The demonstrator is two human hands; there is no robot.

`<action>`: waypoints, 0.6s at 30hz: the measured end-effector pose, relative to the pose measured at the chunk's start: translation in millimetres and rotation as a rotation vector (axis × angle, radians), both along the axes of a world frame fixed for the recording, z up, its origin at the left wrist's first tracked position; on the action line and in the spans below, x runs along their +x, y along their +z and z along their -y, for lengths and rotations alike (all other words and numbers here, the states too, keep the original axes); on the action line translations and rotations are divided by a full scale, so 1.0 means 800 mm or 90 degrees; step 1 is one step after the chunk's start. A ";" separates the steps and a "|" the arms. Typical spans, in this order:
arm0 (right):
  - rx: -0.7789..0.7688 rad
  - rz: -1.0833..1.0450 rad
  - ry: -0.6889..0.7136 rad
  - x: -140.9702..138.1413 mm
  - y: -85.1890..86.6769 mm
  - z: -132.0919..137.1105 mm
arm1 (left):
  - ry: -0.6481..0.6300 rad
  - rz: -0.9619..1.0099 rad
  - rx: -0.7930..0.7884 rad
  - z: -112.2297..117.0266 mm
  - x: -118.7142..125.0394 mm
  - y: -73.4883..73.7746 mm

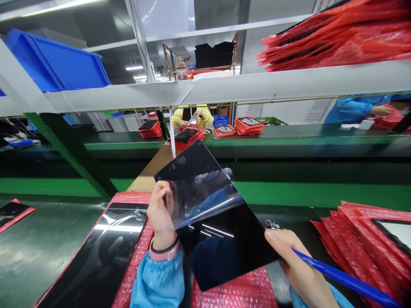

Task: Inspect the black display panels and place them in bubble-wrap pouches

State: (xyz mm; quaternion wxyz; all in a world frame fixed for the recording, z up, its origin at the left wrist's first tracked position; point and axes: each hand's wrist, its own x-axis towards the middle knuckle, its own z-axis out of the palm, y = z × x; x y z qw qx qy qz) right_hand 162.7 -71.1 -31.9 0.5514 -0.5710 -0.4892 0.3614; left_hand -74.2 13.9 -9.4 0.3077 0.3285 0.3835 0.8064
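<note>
A black glass screen panel [231, 252] is held up at a tilt in front of me. Clear film [202, 196] covers its upper part and curls in a fold across the middle; the lower part shows bare and glossy. My left hand [161, 209], at the panel's left edge, pinches the side of this film with bent fingers. Thumb and fingers of my right hand [297, 256] grip the panel's lower right corner. A blue pen-like stick [343, 276] is also tucked in that hand, pointing down to the right.
Left of me, another dark panel [102, 252] lies on red bubble wrap [136, 261]. Red bubble bags [356, 239] are stacked at the right. A white shelf beam [205, 92] crosses above, bearing a blue bin [64, 60] and red bags [346, 38]. Across the line, a person in yellow sleeves [205, 115] works.
</note>
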 end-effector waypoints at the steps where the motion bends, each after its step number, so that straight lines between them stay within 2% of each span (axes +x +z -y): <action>1: -0.010 0.002 -0.004 -0.001 -0.001 -0.002 | -0.028 0.003 -0.007 0.002 0.003 -0.001; 4: -0.003 -0.021 -0.011 -0.005 0.002 -0.010 | -0.137 -0.014 0.020 0.006 0.013 -0.005; 6: 0.025 -0.042 0.021 -0.006 0.010 -0.014 | -0.178 -0.041 0.058 0.008 0.021 -0.007; 10: 0.065 0.021 0.198 -0.002 0.025 -0.021 | -0.194 -0.069 0.083 0.013 0.031 -0.010; 12: 0.063 0.074 0.252 0.002 0.026 -0.025 | -0.198 -0.079 0.101 0.015 0.033 -0.011; 16: 0.065 0.137 0.286 0.007 0.019 -0.032 | -0.187 -0.106 0.128 0.018 0.033 -0.013; 18: 0.083 0.157 0.272 0.006 0.013 -0.033 | -0.164 -0.128 0.127 0.019 0.032 -0.014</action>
